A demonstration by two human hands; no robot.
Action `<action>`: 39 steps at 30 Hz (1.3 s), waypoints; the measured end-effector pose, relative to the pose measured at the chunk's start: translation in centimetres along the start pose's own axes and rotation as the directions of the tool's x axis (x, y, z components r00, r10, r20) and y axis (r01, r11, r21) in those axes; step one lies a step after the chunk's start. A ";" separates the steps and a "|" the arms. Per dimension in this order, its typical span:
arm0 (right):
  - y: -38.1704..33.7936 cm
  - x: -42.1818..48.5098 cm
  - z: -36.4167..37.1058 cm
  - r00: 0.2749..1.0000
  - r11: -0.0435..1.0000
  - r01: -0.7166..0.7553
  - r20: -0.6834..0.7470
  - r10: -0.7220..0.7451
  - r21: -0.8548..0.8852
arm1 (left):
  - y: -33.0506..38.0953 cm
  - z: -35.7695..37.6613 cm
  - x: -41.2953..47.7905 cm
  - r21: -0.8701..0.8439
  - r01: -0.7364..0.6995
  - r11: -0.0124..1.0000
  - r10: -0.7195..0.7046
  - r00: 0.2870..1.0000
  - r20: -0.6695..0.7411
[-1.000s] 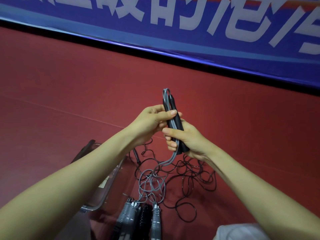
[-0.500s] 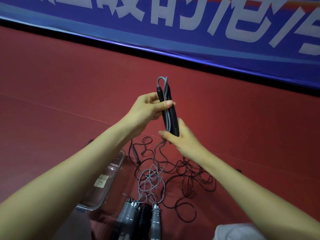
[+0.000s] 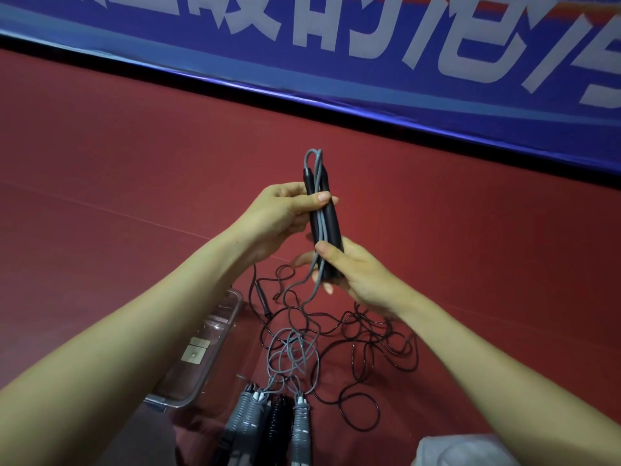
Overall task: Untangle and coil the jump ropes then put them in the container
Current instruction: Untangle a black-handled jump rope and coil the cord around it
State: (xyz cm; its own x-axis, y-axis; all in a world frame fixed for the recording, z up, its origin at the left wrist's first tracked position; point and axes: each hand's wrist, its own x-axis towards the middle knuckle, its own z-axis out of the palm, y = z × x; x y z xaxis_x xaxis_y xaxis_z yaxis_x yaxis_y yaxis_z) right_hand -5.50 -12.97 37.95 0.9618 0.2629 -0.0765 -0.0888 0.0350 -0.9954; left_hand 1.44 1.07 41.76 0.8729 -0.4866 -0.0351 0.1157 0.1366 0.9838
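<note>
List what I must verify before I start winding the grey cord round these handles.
1. Handles paired: ok. The two black handles lie side by side.
2. Grip: ok. The left hand holds their upper part and the right hand holds their lower part.
3. Cord start: ok. The grey cord loops over the handle tops and runs down between them.
4. Slack free: not ok. The cord drops into a pile of loops on the floor.
5. Clear of the black rope: cannot tell. The loops overlap.
6. Container nearby: ok. It lies below the left forearm.
</note>
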 end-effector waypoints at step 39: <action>-2.2 -3.6 -1.5 0.865 0.829 -0.217 0.292 0.408 -0.515 | -3.8 -4.8 0.3 0.425 0.095 0.900 -0.293 0.855 0.428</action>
State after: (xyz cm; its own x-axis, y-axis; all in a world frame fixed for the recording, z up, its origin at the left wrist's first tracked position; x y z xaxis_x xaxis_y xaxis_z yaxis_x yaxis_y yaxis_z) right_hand -8.42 -15.46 40.33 0.7203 0.5231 -0.4555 -0.1493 -0.5244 -0.8383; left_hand 3.55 4.48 37.16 0.5096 -0.8255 -0.2428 -0.0138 -0.2899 0.9569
